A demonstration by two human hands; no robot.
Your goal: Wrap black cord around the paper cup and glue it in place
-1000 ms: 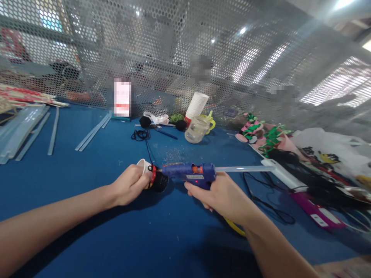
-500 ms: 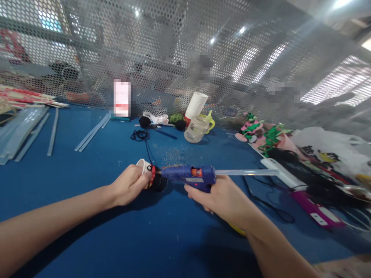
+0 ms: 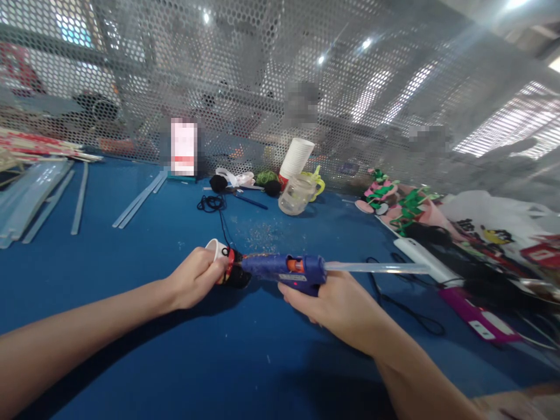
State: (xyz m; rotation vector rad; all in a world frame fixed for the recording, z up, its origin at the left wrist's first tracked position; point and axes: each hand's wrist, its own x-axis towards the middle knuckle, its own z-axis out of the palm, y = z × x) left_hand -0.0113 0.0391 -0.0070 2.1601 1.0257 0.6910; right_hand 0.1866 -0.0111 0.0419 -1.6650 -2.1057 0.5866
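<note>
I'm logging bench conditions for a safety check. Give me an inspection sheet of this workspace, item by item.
Surface: blue table, with fine specks near the middle.
Job's things: blue hot glue gun with a clear glue stick at its back; small paper cup with black and red trim at the nozzle.
Clutter: spare glue sticks far left, stacked cups, plastic mug, pink and green craft pieces.
Grippers: left hand holds the cup; right hand grips the gun.
Cables: black cord loops at right.
Surroundings: perforated metal screen behind.
</note>
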